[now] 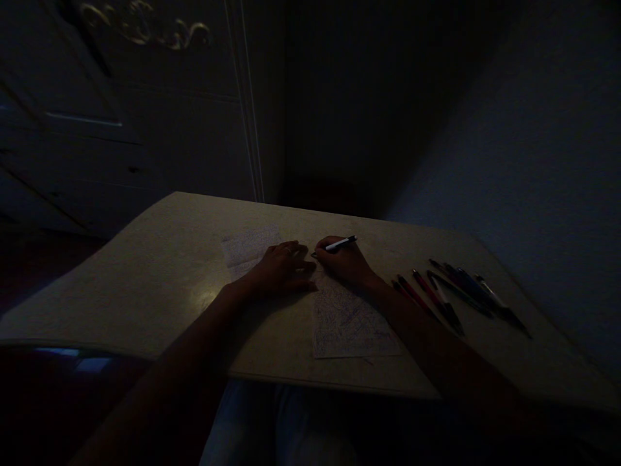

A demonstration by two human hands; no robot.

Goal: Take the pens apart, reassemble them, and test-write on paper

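My right hand (344, 262) is closed around a white and dark pen (341, 243), its tip pointing down and left toward the upper left edge of a sheet of paper (349, 327). Dense markings cover that sheet, too dim to read, and my right wrist and forearm hide part of it. My left hand (284, 268) lies with its fingers spread, the fingertips close to the pen tip and the sheet's left edge. Beyond it is a second marked paper (250, 246), creased across, partly covered by the left hand. A ring shows on a left finger.
Several pens (436, 301) lie in a loose group to the right of my right forearm, some red, others dark or white. The pale table (194, 220) has a rounded edge. A cabinet (194, 129) stands behind at left, a wall (533, 162) at right. The room is very dark.
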